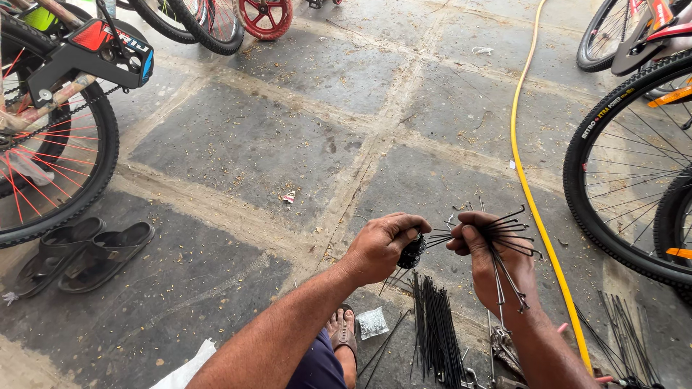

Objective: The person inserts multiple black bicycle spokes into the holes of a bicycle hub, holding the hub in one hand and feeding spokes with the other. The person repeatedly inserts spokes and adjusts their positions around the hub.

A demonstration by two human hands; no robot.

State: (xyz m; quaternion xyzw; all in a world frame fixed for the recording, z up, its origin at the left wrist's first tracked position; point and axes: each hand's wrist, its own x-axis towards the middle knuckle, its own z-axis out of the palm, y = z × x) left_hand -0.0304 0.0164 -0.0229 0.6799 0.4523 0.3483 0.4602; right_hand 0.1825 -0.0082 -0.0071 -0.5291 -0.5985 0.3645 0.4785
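Gripping black hub (pixel 412 252) in left hand (pixel 378 247), right hand (pixel 497 263) clamped on spokes (pixel 508 238), clear packet (pixel 372 322) below

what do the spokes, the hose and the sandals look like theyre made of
Spokes in the right hand: thin dark wire, likely coated steel, ends bent. Hose: smooth yellow, probably plastic or rubber, lying in a curve. Sandals: matte black, seemingly rubber or synthetic.

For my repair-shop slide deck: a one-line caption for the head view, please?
Left hand grips a black hub while right hand holds a fan of black spokes above a floor bundle.
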